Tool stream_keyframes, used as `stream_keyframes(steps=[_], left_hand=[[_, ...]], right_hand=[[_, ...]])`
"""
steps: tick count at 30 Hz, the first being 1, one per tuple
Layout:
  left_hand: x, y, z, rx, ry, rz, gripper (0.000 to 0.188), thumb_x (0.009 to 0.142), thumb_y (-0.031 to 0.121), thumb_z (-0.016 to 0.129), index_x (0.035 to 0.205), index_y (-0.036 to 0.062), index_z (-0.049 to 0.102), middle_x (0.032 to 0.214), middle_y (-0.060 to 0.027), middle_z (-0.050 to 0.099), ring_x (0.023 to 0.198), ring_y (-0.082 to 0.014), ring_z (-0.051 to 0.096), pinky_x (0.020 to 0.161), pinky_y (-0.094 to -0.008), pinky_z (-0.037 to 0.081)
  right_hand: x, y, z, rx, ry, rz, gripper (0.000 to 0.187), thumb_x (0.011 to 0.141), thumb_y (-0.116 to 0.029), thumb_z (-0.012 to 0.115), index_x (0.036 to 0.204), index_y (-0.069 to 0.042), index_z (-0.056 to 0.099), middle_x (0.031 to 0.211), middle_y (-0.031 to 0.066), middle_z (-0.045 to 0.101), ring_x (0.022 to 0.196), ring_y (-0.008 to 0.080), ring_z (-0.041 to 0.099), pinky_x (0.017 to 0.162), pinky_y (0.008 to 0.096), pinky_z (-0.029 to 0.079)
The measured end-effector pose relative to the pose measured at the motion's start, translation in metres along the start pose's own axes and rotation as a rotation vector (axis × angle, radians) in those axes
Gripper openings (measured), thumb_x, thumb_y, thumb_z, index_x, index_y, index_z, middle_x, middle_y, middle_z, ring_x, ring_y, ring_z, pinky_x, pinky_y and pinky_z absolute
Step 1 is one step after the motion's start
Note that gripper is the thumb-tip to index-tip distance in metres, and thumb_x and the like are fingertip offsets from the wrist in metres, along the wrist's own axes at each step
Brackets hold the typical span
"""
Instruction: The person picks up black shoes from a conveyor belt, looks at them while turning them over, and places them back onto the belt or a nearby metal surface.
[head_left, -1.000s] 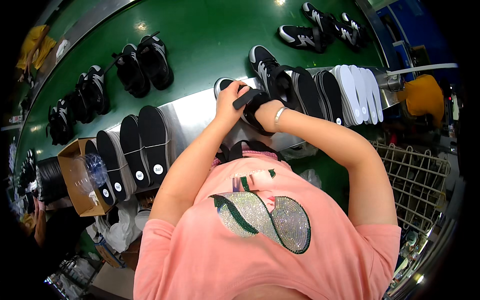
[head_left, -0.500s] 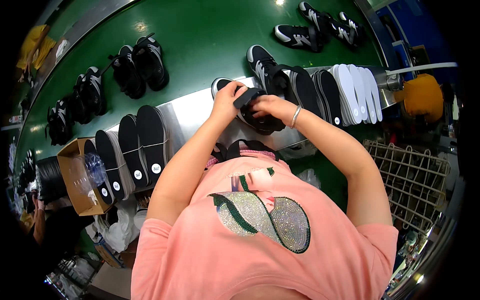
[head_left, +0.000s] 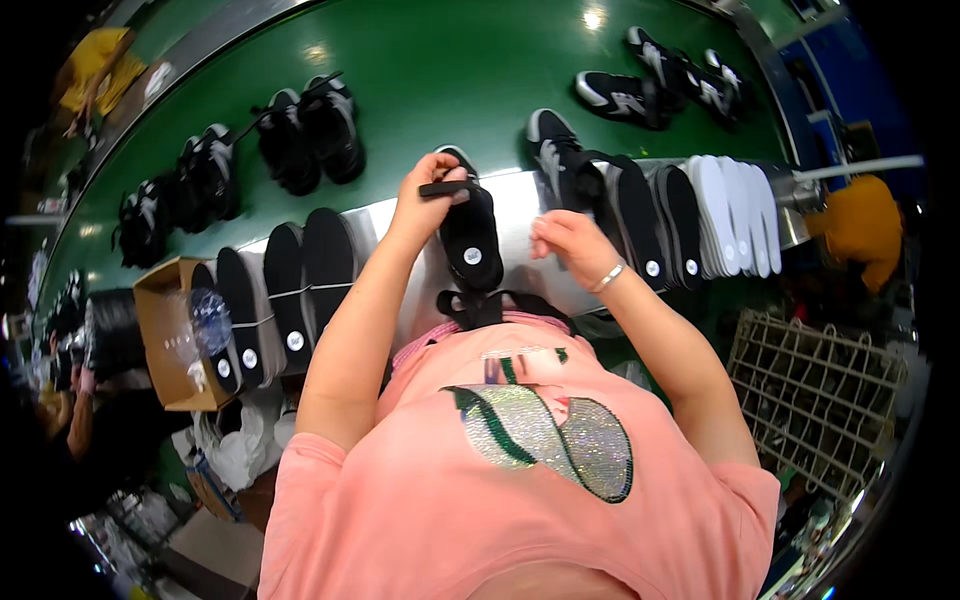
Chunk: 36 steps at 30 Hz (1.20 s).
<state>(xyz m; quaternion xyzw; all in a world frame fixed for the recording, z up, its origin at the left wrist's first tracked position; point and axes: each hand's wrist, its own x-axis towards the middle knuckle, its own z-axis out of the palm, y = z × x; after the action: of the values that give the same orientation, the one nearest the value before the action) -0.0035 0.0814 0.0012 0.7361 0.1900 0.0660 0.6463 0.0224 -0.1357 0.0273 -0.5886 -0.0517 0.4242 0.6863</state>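
Note:
A black sneaker with a silver toe lies on the metal ledge in front of me, its opening facing up. Inside it, a black insole with a round white sticker shows at the heel. Closed around the sneaker's dark strap near the toe is my left hand. My right hand is in the air to the right of the sneaker, fingers loosely curled and slightly apart, nothing visible in them. Beyond it a second black-and-silver sneaker rests beside the insole stacks.
Black insole stacks line the ledge on the left, beside a cardboard box holding clear plastic. To the right are more black insoles and white insoles. Several sneakers stand on the green table. A wire rack is at lower right.
My right hand has come out of the sneaker and moved right, away from it. My left hand still grips the strap, and the sneaker now points straighter away, its insole sticker showing.

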Motion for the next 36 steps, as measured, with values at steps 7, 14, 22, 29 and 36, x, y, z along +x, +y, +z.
stream_keyframes(steps=[7,14,22,29,36], left_hand=[[-0.066,0.055,-0.006,0.141,0.212,0.46,0.043,0.068,0.01,0.062,0.107,0.004,0.044,0.109,-0.011,0.044,0.098,-0.0244,0.045,0.084,-0.0327,0.037],[-0.086,0.063,-0.022,-0.035,0.037,0.121,0.01,0.079,0.008,0.052,0.086,0.0012,0.053,0.071,-0.0102,0.06,0.066,-0.0145,0.058,0.061,-0.0257,0.045],[-0.136,0.048,-0.242,0.767,1.32,0.108,0.021,0.08,0.017,0.054,0.092,-0.0001,0.055,0.088,-0.014,0.057,0.077,-0.0242,0.056,0.072,-0.0338,0.044],[-0.107,0.047,-0.189,1.189,1.157,0.464,0.047,0.076,0.019,0.06,0.115,0.0005,0.042,0.115,-0.0166,0.044,0.107,-0.0313,0.04,0.091,-0.0404,0.03],[-0.051,0.056,0.026,0.544,-0.051,0.648,0.059,0.066,0.013,0.066,0.118,0.0033,0.039,0.118,-0.0159,0.043,0.113,-0.0293,0.038,0.095,-0.0378,0.029]], right_hand=[[-0.023,-0.026,0.02,-0.481,0.145,-0.256,0.016,0.082,-0.013,0.051,0.077,0.001,0.056,0.065,0.003,0.055,0.062,0.0089,0.051,0.058,0.0215,0.039],[-0.028,-0.023,0.018,-0.578,0.158,-0.314,0.014,0.084,-0.009,0.047,0.087,0.002,0.055,0.076,0.0071,0.056,0.07,0.013,0.052,0.064,0.0235,0.04],[-0.043,0.002,-0.045,-1.544,0.517,-0.322,0.042,0.069,-0.022,0.064,0.105,-0.007,0.051,0.116,0.0172,0.044,0.103,0.0346,0.043,0.085,0.0414,0.036],[-0.027,0.017,-0.03,-1.626,0.41,-0.316,0.029,0.068,-0.023,0.063,0.092,-0.009,0.055,0.09,0.0098,0.054,0.09,0.0266,0.049,0.077,0.0381,0.037],[-0.043,-0.004,-0.037,-1.469,0.427,-0.505,0.043,0.072,-0.038,0.057,0.102,-0.007,0.052,0.094,0.0096,0.056,0.09,0.0248,0.05,0.079,0.0369,0.034]])
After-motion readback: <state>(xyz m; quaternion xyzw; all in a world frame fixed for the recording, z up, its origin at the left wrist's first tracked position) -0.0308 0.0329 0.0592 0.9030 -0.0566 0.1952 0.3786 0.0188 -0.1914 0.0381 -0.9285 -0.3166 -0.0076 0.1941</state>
